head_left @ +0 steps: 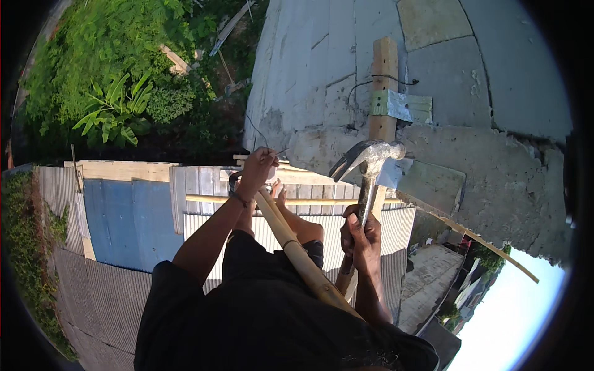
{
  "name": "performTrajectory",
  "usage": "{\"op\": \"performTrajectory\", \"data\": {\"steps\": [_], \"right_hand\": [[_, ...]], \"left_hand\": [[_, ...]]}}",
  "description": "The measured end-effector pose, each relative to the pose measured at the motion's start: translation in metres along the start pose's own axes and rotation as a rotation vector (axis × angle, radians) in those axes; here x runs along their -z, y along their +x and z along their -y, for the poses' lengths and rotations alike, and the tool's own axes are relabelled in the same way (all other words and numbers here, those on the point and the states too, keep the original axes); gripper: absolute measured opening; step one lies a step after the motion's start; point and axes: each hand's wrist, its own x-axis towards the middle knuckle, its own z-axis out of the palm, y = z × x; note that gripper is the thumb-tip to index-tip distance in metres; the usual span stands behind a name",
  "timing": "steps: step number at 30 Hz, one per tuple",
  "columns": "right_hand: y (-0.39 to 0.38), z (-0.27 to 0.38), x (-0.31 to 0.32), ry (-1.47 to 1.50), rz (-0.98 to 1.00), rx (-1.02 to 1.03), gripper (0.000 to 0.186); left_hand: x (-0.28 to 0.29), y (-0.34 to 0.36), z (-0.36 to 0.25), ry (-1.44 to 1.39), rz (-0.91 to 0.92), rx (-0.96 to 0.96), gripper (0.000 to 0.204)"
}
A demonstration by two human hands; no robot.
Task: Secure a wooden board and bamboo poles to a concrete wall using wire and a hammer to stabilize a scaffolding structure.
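Note:
My right hand (361,238) is wrapped round the handle of a claw hammer (371,162), its metal head up and its claw toward the left. My left hand (260,168) is closed in a pinch near the edge of the grey wall; a thin dark wire (258,128) runs to its fingers, and a short thin end pokes out on their right. Beneath the left hand starts a thick bamboo pole (286,241), which slants down to the right past my body. Beyond the hammer, a wooden post (383,68) stands against the wall with a metal strap (402,106) across it.
My bare feet are on narrow wooden planks (328,179) far below, beside a thin bamboo rail (322,201). Corrugated roofs (117,297) and a blue sheet (124,216) lie lower down. The rough concrete wall (482,179) rises ahead; green plants (117,68) fill the far left.

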Motion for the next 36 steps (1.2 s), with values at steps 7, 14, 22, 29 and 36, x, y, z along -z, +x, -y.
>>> {"op": "performTrajectory", "data": {"steps": [7, 14, 22, 29, 36], "right_hand": [[0.002, -0.025, -0.013, 0.002, 0.045, -0.222, 0.027], [0.007, -0.054, -0.033, -0.351, 0.192, -0.501, 0.024], [0.029, -0.085, -0.036, -0.477, 0.281, -0.822, 0.034], [0.026, -0.113, -0.027, -0.110, 0.193, -1.083, 0.037], [0.010, -0.118, -0.026, -0.122, 0.264, -1.172, 0.043]], "left_hand": [[-0.024, 0.103, -0.073, 0.050, 0.034, -0.244, 0.025], [-0.096, 0.164, -0.121, 0.068, 0.074, -0.290, 0.021], [-0.147, 0.190, -0.131, -0.059, 0.062, -0.456, 0.022], [-0.154, 0.196, -0.124, -0.034, 0.028, -0.484, 0.021], [-0.169, 0.196, -0.128, -0.038, 0.058, -0.547, 0.020]]}}
